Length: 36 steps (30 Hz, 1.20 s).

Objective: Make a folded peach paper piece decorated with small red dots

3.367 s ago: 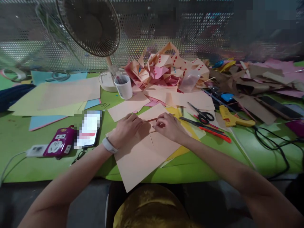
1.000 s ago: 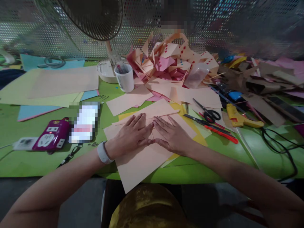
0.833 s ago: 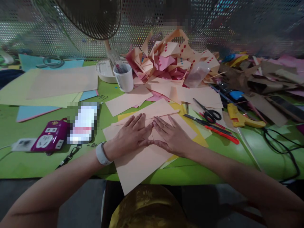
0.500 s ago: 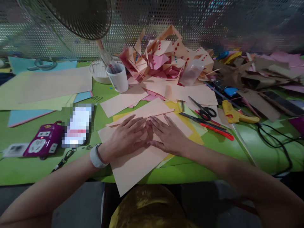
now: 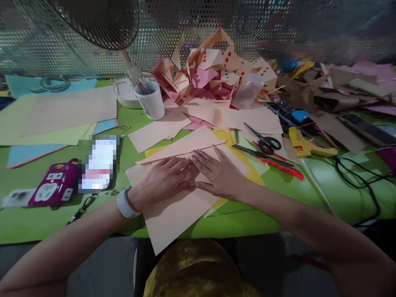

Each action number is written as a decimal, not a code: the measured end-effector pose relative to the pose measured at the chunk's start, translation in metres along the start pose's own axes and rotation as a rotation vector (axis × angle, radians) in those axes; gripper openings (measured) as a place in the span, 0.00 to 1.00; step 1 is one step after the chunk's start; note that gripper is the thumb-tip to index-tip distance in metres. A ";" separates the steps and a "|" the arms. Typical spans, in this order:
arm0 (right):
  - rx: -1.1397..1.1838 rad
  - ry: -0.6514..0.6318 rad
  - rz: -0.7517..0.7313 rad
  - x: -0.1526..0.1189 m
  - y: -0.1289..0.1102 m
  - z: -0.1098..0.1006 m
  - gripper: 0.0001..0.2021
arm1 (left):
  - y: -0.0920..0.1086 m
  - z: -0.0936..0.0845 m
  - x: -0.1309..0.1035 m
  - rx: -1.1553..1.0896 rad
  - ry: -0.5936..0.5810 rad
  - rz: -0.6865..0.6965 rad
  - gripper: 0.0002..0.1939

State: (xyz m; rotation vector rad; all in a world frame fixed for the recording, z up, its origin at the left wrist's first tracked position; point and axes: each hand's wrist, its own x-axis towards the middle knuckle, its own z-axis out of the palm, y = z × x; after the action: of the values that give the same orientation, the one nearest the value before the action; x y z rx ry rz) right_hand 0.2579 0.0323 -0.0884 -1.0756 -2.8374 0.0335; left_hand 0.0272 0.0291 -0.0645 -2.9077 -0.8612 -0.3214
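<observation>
Both hands press on a pale peach sheet of paper point(image 5: 176, 220) at the front of the green table. My left hand point(image 5: 162, 177) lies over its middle left, palm down, fingers bent a little and reaching towards the right hand. My right hand point(image 5: 218, 173) rests flat beside it with the fingers spread, its tips near a narrow folded strip point(image 5: 213, 147) along the far edge. The fingertips of the two hands nearly meet. Under the peach sheet lies yellow paper point(image 5: 255, 175), and another peach piece point(image 5: 201, 134) shows just beyond the fold.
To the right lie black scissors point(image 5: 269, 144), a red-handled cutter point(image 5: 284, 168) and a yellow glue gun point(image 5: 305, 146). A phone point(image 5: 100, 163) and a purple power socket point(image 5: 57, 183) are on the left. Behind stand a white cup point(image 5: 151, 103), a fan point(image 5: 102, 20) and a heap of paper scraps point(image 5: 213, 74).
My left fingers have drawn slightly back from the folded edge, baring more of it. The right hand stays nearly in place. The whole view has shifted slightly.
</observation>
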 end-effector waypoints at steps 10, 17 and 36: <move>0.105 0.159 0.353 -0.009 0.025 -0.040 0.21 | 0.004 -0.005 0.006 -0.003 -0.081 -0.030 0.18; 0.944 -0.388 0.682 0.045 0.030 -0.047 0.17 | 0.006 -0.001 0.005 0.059 -0.066 -0.031 0.18; 1.000 -0.487 0.719 0.026 0.073 -0.039 0.17 | 0.009 -0.010 0.006 0.010 -0.102 -0.033 0.17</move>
State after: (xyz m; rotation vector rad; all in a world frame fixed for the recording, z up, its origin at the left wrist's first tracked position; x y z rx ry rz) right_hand 0.2905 0.1036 -0.0518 -1.7798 -1.9745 1.7061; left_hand 0.0354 0.0237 -0.0533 -2.9256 -0.9233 -0.1725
